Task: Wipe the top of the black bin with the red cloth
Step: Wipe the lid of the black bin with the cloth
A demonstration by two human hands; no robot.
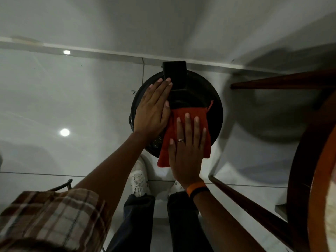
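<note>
Both your hands lie flat on the black bin [214, 113]: your right hand [187, 153], fingers spread wide, presses the red cloth [183, 113] onto the lid's near side (cloth overhanging the rim), your left hand [152, 111] flat just beside it.

Black bin [214, 110]: round, seen from directly above, standing on the floor close to the far wall. Its top is glossy black with a raised rectangular hinge block at the far edge and a circular recess near the centre. Red cloth [183, 113]: roughly rectangular, spread flat over the near-right part of the bin top, its near-left corner overhanging the rim. A thin red loop projects from its far-right corner.
</note>
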